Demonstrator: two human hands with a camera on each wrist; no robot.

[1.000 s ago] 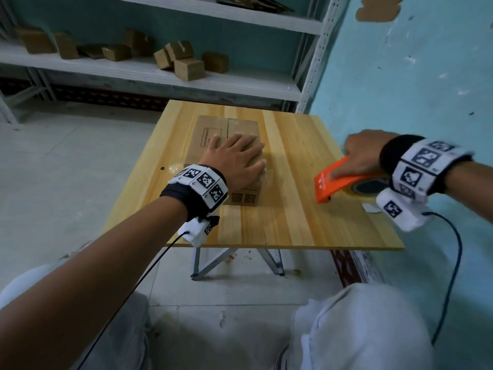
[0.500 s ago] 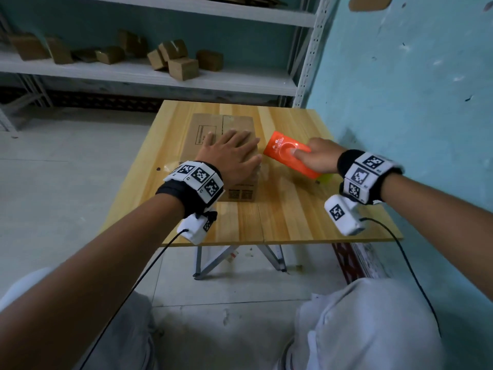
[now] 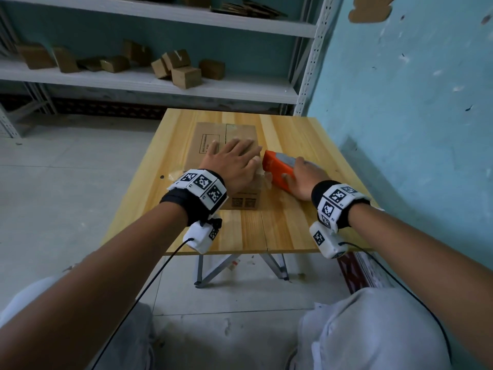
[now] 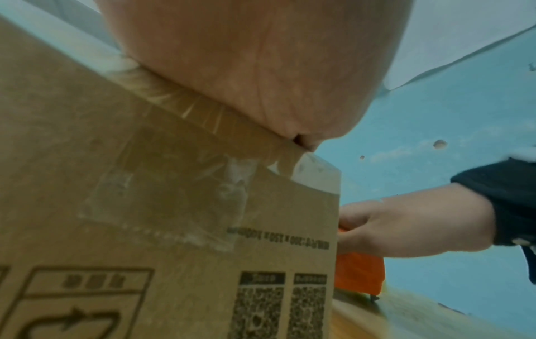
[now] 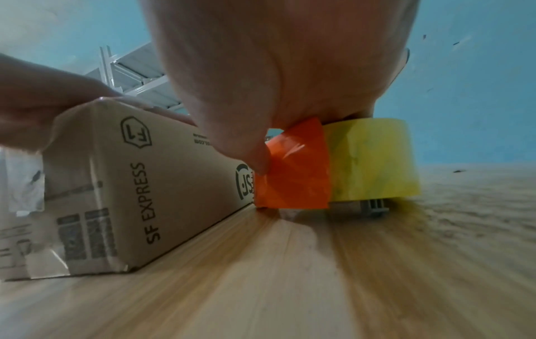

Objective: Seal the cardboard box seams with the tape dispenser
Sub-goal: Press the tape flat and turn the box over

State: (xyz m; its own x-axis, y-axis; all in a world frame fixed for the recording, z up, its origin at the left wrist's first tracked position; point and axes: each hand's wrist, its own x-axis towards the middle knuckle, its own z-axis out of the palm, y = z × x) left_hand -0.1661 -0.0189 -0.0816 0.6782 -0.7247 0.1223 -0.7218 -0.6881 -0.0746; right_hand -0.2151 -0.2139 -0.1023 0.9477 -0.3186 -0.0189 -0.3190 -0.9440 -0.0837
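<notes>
A flat brown cardboard box lies on the wooden table. My left hand rests flat on its top near the right edge, fingers straight. My right hand grips the orange tape dispenser from above; it stands on the table against the box's right side. Its yellowish tape roll shows behind the orange body. Clear tape covers part of the box's near end.
A grey shelf behind the table holds several small cardboard boxes. A turquoise wall runs close along the table's right side. Bare table surface lies in front of the box.
My right hand has carried the dispenser from the table's right side leftward and set it down against the box's right side. My left hand has stayed on the box.
</notes>
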